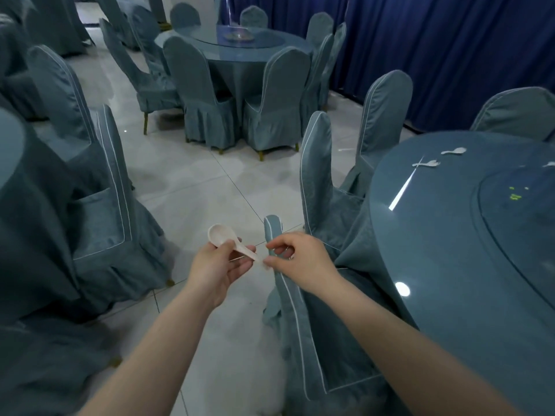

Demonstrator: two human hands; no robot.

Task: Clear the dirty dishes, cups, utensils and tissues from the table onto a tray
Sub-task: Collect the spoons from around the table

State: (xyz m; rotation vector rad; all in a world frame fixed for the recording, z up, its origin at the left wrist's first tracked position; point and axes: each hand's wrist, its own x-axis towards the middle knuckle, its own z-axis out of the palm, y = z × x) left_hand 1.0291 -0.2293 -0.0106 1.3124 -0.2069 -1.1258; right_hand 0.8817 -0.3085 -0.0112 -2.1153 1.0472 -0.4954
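My left hand (220, 265) grips a white ceramic spoon (222, 235) by its handle, bowl pointing up and to the left, over the floor between the chairs. My right hand (295, 259) is just to its right with curled fingers, and its thumb pinches the tip of the spoon's handle. On the round glass-topped table (435, 250) at the right lie three more white spoons: one (453, 151) at the far rim, one (429, 163) beside it and one (549, 164) at the frame's edge. No tray is in view.
Chairs in blue-grey covers stand around the table; one chair back (288, 295) is directly under my right forearm, another (315, 175) behind it. Green crumbs (515, 196) lie on the turntable. More covered chairs stand at the left (99, 190). A second table (240, 43) is at the back.
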